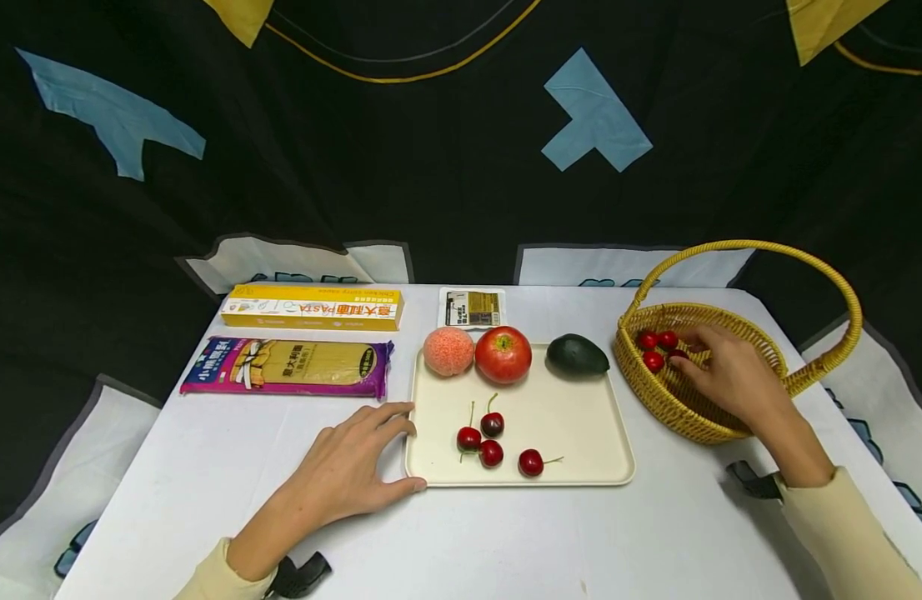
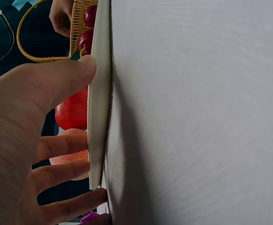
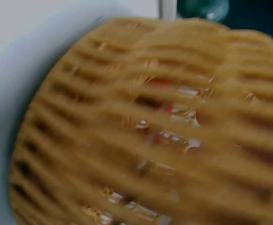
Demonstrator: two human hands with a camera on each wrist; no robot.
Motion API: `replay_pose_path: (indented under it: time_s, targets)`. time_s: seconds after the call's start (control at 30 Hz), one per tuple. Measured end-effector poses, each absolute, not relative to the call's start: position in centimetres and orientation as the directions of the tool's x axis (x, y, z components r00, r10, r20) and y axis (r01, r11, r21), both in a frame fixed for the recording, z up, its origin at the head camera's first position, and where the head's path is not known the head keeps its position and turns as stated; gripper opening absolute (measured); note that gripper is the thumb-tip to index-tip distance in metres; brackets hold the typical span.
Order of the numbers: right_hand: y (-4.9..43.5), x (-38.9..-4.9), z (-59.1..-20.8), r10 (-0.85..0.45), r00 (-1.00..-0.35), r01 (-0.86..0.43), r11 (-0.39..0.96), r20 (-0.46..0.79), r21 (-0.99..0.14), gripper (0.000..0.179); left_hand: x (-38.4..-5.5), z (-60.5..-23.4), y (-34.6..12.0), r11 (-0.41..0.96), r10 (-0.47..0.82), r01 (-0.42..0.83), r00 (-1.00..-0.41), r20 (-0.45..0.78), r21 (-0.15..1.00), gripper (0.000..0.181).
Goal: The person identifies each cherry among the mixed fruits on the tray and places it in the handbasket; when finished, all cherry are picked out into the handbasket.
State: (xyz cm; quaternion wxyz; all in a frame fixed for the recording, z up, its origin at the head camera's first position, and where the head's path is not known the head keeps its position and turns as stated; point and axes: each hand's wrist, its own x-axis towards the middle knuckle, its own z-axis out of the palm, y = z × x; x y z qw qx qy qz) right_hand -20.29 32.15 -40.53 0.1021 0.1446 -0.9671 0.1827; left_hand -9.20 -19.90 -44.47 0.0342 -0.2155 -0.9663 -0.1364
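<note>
My left hand (image 1: 341,471) rests at the left end of a cream tray (image 1: 581,433). Its thumb touches the front rim, and the fingers, spread and fairly straight, reach the left rim. On the tray are several dark red cherries (image 1: 531,462), a red apple (image 1: 503,355), a round pink-orange fruit (image 1: 448,351) and a dark green avocado (image 1: 577,356). My right hand (image 1: 731,375) reaches into a wicker basket (image 1: 659,406), pinching a cherry (image 1: 677,354) between thumb and fingers. More cherries (image 1: 653,361) lie beside it. Basket weave fills the right wrist view, hiding the fingers.
At the back left lie a yellow pasta box (image 1: 314,307) and a purple-edged pasta packet (image 1: 288,367). A small flat packet (image 1: 472,307) lies behind the tray. The basket's tall handle (image 1: 761,245) arches over the right side. A black curtain (image 1: 461,167) hangs behind the white table (image 1: 506,542).
</note>
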Motion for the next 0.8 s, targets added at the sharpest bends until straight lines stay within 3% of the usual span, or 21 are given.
replay_pose_path:
  time_s: [0.4, 0.8]
  targets:
    - [28.3, -17.9, -38.8, -0.275, -0.899, -0.389, 0.861, 0.341, -0.329, 0.037, -9.2, -44.4, -19.8, 0.873, 0.401, 0.417, -0.909, 0.117, 0.253, 0.062]
    - [24.8, -16.4, -39.4, -0.343, -0.853, -0.481, 0.81, 0.394, -0.336, 0.033, -9.2, -44.4, -19.9, 0.876, 0.399, 0.415, -0.91, 0.116, 0.244, 0.062]
